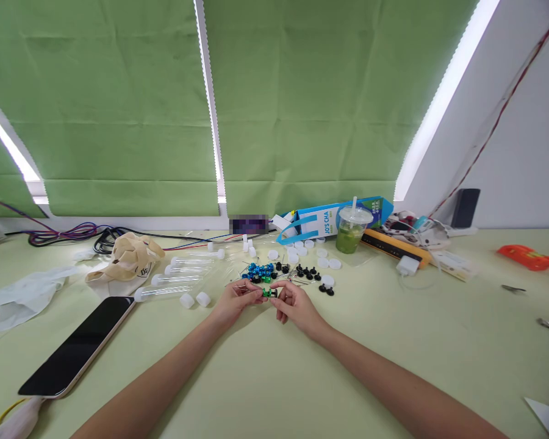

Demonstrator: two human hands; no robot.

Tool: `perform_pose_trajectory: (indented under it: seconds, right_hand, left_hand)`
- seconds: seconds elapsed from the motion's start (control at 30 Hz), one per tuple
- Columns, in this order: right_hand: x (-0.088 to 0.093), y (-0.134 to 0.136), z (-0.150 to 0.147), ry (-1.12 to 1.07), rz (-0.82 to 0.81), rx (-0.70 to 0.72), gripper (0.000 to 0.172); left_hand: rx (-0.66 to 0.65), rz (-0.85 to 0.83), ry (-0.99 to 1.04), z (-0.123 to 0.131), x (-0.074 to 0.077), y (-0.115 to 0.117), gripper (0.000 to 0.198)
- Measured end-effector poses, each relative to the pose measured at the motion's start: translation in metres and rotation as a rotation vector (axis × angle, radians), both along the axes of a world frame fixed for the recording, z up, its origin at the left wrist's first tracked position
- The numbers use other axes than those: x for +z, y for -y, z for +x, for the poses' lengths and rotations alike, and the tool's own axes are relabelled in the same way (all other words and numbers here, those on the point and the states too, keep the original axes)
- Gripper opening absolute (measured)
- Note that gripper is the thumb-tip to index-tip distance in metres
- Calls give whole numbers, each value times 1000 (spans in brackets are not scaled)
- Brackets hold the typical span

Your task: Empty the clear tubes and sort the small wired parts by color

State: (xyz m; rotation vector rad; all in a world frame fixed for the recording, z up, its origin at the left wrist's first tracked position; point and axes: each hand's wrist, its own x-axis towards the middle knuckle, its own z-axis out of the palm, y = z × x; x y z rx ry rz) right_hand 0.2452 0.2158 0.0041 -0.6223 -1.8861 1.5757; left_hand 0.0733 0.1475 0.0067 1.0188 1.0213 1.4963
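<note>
My left hand (pixel 235 301) pinches a small shiny green part (pixel 267 293) between thumb and fingertips. At its right end sits a small black piece (pixel 275 293), and my right hand (pixel 298 306) has its thumb and forefinger closed on it. Whether the two pieces are joined or only touching I cannot tell. Just beyond my fingers lies a pile of small shiny blue parts (pixel 258 272) with thin metal pins among them. Several black disc-shaped pieces (pixel 305 272) are scattered to the right of the pile, among round white caps (pixel 322 263).
Clear tubes (pixel 183 278) with white caps lie left of the pile, near a beige cloth bag (pixel 130 259) and a phone (pixel 80 344). Behind stand a drink cup (pixel 349 235) and a blue-white bag (pixel 313 224). A power strip (pixel 396 249) lies to the right.
</note>
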Motion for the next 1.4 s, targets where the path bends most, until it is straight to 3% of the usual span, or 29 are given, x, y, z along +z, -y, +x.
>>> perform_pose_trajectory:
  seconds: [1.4]
  right_hand:
    - [-8,-3,-2,17,15,-17,23]
  left_hand:
    - [4,15,-26,0,-4,-1,18]
